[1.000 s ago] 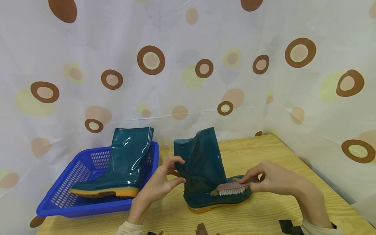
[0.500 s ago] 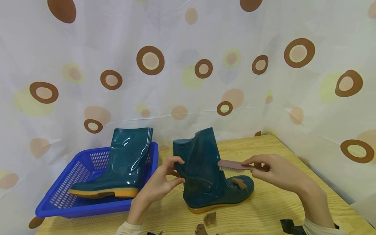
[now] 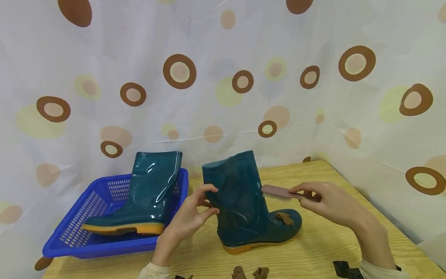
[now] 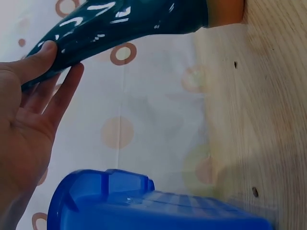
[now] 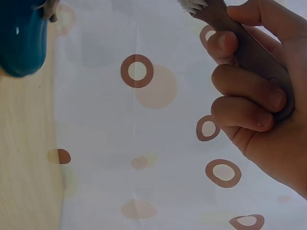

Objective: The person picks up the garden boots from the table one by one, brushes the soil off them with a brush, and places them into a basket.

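Observation:
A dark green rubber boot (image 3: 240, 201) with a yellow sole stands on the table, a brown mud-like clump (image 3: 285, 218) on its toe. My left hand (image 3: 191, 217) grips the back of its shaft between thumb and fingers, as the left wrist view also shows. In my right hand (image 3: 327, 203) is a pinkish-brown scrub brush (image 3: 277, 191); its head is at the front of the shaft, bristles facing down. The right wrist view shows the fingers curled round the brush handle (image 5: 264, 62), with the boot's toe (image 5: 21, 43) at upper left.
A second green boot (image 3: 150, 193) lies in a blue plastic basket (image 3: 104, 248) on the left. Brown clumps (image 3: 260, 272) lie at the near edge of the wooden table (image 3: 299, 259), with black pieces (image 3: 345, 269) to their right. A patterned sheet (image 3: 209, 108) hangs behind.
The brush has risen from the boot's foot to the front of its shaft. A brown clump has dropped onto the table beside another. The boot's shaft has bulged smoother; my left hand keeps its hold.

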The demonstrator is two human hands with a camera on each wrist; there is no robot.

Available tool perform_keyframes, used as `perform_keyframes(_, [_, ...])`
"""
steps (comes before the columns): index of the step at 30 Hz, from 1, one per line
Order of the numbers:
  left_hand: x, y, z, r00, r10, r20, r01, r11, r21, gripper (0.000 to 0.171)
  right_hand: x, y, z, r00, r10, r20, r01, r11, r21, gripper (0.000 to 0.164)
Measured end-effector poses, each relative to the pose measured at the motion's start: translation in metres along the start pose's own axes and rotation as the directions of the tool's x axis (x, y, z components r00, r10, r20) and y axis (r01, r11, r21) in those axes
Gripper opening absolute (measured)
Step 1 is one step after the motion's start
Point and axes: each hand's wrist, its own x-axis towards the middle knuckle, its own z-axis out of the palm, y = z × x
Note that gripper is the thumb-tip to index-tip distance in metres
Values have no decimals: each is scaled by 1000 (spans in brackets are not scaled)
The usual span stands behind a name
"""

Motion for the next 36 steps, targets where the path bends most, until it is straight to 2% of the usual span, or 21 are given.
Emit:
perform_keyframes(6, [-3, -10, -9, 988, 63, -143, -52, 995, 81, 58, 5, 9, 9, 1000, -1, -21, 1, 1000, -2, 24])
perform_keyframes(9, [-6, -16, -14, 978, 66, -200, -42, 992, 118, 59, 8, 13, 17, 999, -20, -34, 20, 1000, 13, 24])
perform_keyframes(12, [-7, -19, -18, 971, 58, -230, -24, 989, 146, 59, 12, 18, 23, 998, -47, -36, 48, 998, 39, 24])
perform_keyframes(20, [-9, -19, -25, 981, 1, -194, 31, 986, 162, 61, 22, 28, 39, 994, -92, 62, 83, 987, 141, 23])
perform_keyframes(24, [-10, -20, -27, 986, -19, -168, 45, 988, 151, 62, 26, 33, 44, 987, -71, 144, 42, 980, 195, 24])
perform_keyframes(28, [-11, -20, -29, 990, -26, -140, 45, 990, 135, 63, 28, 38, 48, 978, -37, 205, -7, 978, 209, 24])
perform_keyframes(36, [-12, -22, -33, 994, -21, -104, 31, 995, 95, 62, 25, 39, 43, 974, 6, 228, -53, 978, 203, 26])
